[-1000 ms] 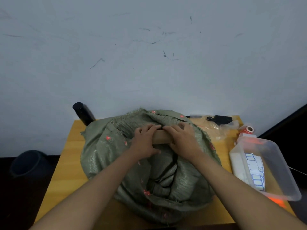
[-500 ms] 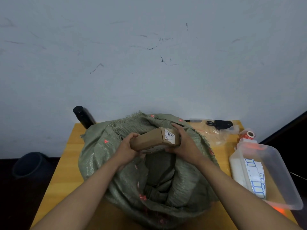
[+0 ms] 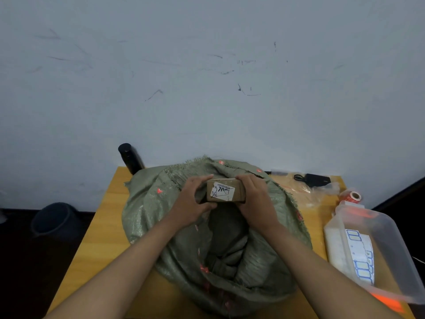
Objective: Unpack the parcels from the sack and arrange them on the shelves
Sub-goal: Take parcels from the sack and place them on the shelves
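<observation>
Between the fingers of the left hand (image 3: 190, 203) and right hand (image 3: 255, 199), a labelled cardboard parcel (image 3: 225, 191) is gripped just above the open sack (image 3: 218, 238). Unpacking seems underway; next likely means carrying it toward shelves, unseen.

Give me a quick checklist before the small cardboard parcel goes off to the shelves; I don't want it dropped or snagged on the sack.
1. Both hands on the small brown cardboard parcel: ok, left hand and right hand grip its two ends.
2. Parcel clear of the green woven sack: ok, held above the open mouth.
3. White label readable: ok, it faces the camera with handwriting on it.
4. Shelf in sight: not ok, none in view.
5. More parcels left in the sack: cannot tell, its inside is dark folds.
6. Clear plastic tub out of the way: ok, off to the right on the wooden table.
</observation>
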